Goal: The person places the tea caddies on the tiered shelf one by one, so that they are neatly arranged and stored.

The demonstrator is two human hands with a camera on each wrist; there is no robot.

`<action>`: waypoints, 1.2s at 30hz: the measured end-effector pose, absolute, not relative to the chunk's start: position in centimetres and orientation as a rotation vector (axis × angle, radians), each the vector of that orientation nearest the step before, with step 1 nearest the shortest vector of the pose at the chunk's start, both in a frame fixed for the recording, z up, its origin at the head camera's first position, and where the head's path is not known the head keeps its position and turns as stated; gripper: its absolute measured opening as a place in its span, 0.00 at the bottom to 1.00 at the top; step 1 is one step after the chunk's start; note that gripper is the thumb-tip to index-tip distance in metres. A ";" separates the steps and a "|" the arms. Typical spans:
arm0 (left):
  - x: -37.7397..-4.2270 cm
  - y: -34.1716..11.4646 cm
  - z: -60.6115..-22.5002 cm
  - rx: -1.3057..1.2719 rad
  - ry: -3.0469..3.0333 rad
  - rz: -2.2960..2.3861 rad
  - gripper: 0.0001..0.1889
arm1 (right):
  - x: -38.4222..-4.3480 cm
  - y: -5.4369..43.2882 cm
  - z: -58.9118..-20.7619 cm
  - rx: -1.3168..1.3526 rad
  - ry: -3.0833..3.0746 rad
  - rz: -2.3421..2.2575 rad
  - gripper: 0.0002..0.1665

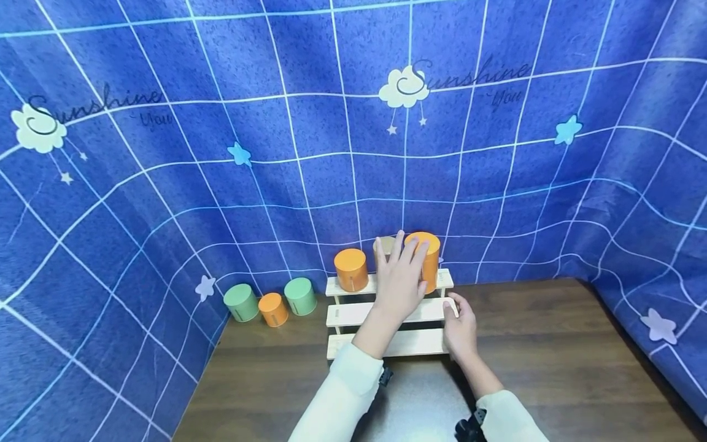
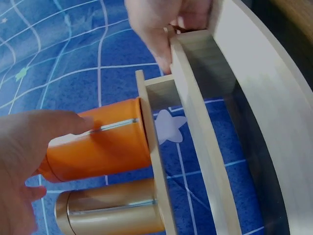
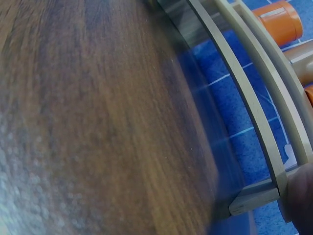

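Note:
A white wooden three-tier display rack (image 1: 350,315) stands on the table, its tiers stepping up toward the back. On the top tier are a short orange canister (image 1: 351,270), a gold canister (image 2: 112,205) and a taller orange canister (image 1: 432,270). My left hand (image 1: 399,285) holds the taller orange canister, thumb along its side; some fingertips are hidden behind it. The gold canister is partly covered by that hand in the head view. My right hand (image 1: 461,328) grips the right end of the rack's middle tier, as the left wrist view also shows.
Left of the rack, two green canisters (image 1: 240,302) and a small orange canister (image 1: 273,309) stand on the brown wooden table (image 1: 530,344). A blue grid-patterned curtain (image 1: 309,178) hangs behind and along both sides.

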State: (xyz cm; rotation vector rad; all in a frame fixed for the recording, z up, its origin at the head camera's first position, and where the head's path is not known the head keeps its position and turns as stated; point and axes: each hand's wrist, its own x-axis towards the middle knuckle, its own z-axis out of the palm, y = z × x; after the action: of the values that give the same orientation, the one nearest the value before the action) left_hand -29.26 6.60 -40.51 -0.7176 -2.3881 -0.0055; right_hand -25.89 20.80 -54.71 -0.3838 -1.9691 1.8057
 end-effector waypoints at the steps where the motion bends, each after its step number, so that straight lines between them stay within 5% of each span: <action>1: -29.3 6.7 -40.6 -0.710 -2.388 0.010 0.45 | -25.9 20.7 -54.6 -0.385 -1.972 1.804 0.24; 18: -29.9 8.1 -41.6 -0.535 -2.389 0.093 0.43 | -25.8 20.5 -54.8 -0.415 -2.013 1.787 0.25; 27: -29.8 7.8 -41.6 -0.567 -2.372 -0.034 0.52 | -25.9 20.7 -54.7 -0.407 -2.013 1.782 0.24; 36: -28.1 4.8 -41.6 -0.647 -2.145 -0.434 0.33 | -26.1 20.7 -54.6 -0.394 -1.988 1.792 0.24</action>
State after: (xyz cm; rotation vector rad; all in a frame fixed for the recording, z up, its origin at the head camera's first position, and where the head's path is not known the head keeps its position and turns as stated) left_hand -28.06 4.84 -41.57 -0.6473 -2.1449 -0.4342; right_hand -26.11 20.71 -54.60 -0.3942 -1.9876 1.7921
